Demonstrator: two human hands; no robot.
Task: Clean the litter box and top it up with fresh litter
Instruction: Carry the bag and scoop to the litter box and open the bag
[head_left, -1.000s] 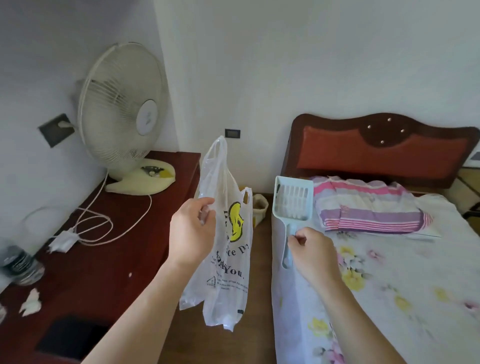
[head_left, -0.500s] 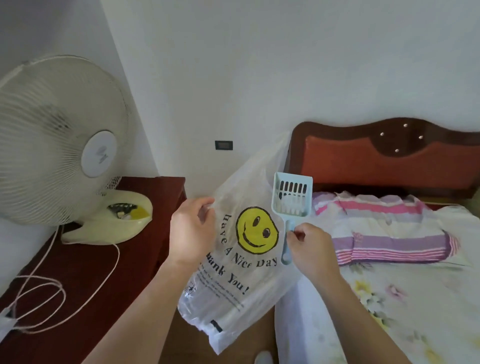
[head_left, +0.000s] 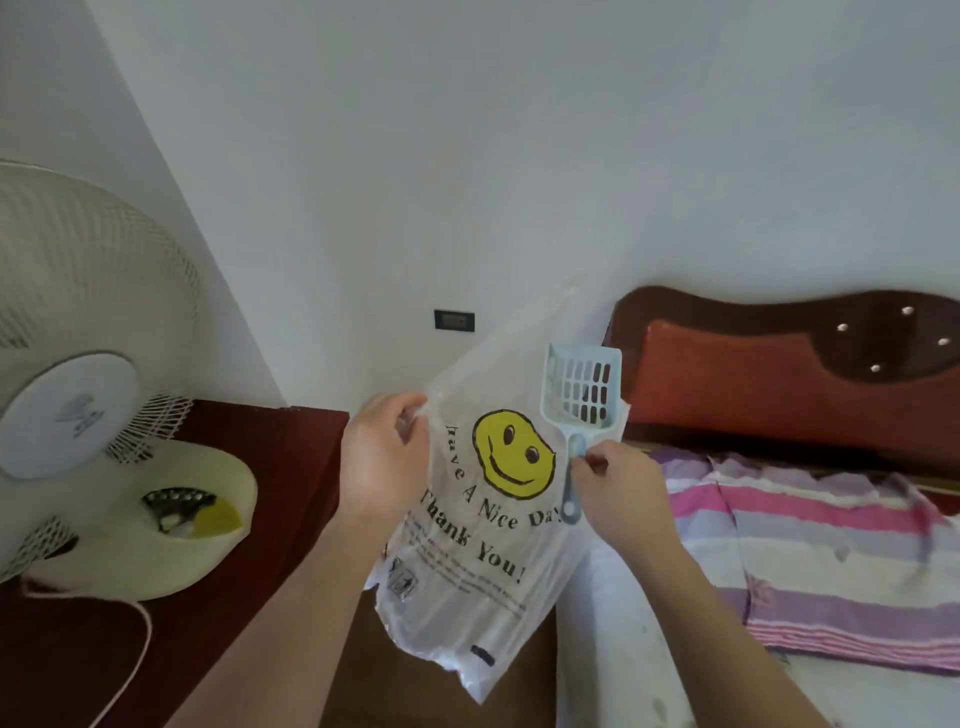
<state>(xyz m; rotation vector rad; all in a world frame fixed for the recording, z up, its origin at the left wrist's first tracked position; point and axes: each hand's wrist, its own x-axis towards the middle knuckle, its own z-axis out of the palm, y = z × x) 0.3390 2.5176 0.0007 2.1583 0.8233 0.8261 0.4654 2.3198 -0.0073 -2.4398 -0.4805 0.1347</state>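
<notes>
- Standing far left, a white fan (head_left: 78, 405) is seen on a dark red table (head_left: 291, 493).
- A plastic bag (head_left: 467, 587) is pinched by its edge in the curled left hand (head_left: 382, 467) and stretched in mid-air between both hands.
- A blue litter scoop (head_left: 582, 389) is gripped upright by its handle in the curled right hand (head_left: 623, 499).
- A striped blanket (head_left: 831, 545) is spread at right.

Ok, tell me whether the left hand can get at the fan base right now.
Probably yes: the left hand has open air toward the fan base, but it grips the plastic bag.
</notes>
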